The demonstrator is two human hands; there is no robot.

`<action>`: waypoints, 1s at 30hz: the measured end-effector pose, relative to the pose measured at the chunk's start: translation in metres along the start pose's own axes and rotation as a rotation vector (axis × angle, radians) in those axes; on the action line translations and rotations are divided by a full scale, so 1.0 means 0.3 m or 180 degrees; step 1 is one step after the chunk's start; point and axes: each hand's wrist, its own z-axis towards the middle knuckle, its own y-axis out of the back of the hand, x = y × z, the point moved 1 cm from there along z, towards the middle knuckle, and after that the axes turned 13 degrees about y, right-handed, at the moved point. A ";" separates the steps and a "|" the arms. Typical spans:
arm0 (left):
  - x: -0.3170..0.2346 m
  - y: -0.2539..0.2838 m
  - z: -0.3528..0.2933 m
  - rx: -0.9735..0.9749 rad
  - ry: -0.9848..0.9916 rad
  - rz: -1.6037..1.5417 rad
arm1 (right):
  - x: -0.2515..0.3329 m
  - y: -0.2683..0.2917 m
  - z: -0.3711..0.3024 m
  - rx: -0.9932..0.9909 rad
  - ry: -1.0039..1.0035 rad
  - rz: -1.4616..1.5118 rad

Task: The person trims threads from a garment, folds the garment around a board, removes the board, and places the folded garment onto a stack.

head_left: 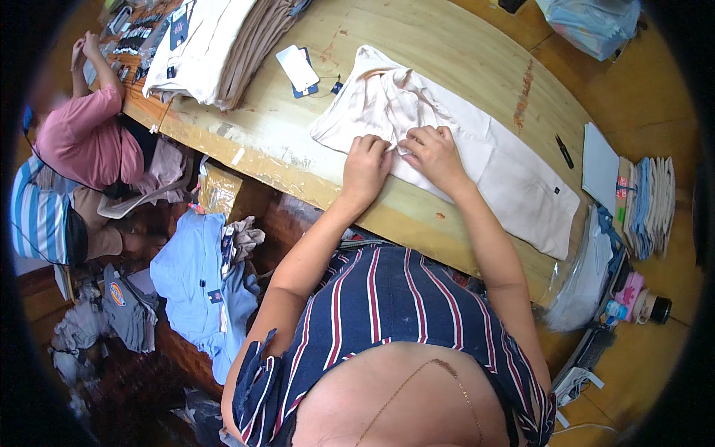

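Garment (493, 153) runs lengthwise from far left to near right, hands (365, 170) (436, 160) pinching its edge.

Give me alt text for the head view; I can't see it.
The person's left hand and right hand pinch the near edge of a pale garment lying on a yellowish table. A stack of folded garments sits at upper left, with a white card to its right. At far left is a co-worker in pink.
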 end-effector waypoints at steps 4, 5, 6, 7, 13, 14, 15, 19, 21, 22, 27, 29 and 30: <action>-0.024 0.083 0.110 -0.0019 0.0756 -0.0908 | -0.020 0.029 0.031 -0.0823 -0.0273 0.0270; -0.041 0.120 0.150 -0.0086 0.0886 -0.1019 | -0.024 0.050 0.053 -0.1178 -0.0410 0.0425; -0.041 0.141 0.196 -0.0084 0.0875 -0.1182 | -0.025 0.098 0.091 -0.1328 -0.0275 0.0380; -0.044 0.160 0.243 -0.0078 0.0862 -0.1346 | -0.024 0.140 0.126 -0.1323 -0.0074 0.0295; -0.204 0.262 0.386 0.0923 0.0802 -0.1488 | -0.023 0.304 0.257 -0.1413 0.0830 -0.0502; -0.221 0.269 0.391 0.1127 0.0824 -0.1518 | -0.025 0.312 0.268 -0.1457 0.0919 -0.0611; -0.224 0.266 0.397 0.1164 0.0755 -0.1612 | -0.024 0.321 0.276 -0.1451 0.0968 -0.0703; -0.223 0.253 0.405 0.1340 0.0605 -0.1711 | -0.015 0.340 0.279 -0.1446 0.1087 -0.1083; -0.249 0.261 0.397 0.1424 0.0634 -0.1466 | -0.010 0.340 0.271 -0.1428 0.1119 -0.1244; -0.253 0.259 0.400 0.1459 0.0613 -0.1427 | -0.009 0.341 0.268 -0.1414 0.1147 -0.1312; -0.259 0.254 0.401 0.1557 0.0720 -0.1371 | -0.009 0.317 0.255 -0.1227 0.1154 -0.1622; -0.251 0.244 0.398 0.1498 0.0617 -0.1324 | -0.010 0.311 0.257 -0.1143 0.1055 -0.1643; -0.246 0.239 0.396 0.1467 0.0567 -0.1297 | -0.008 0.311 0.257 -0.1070 0.1007 -0.1597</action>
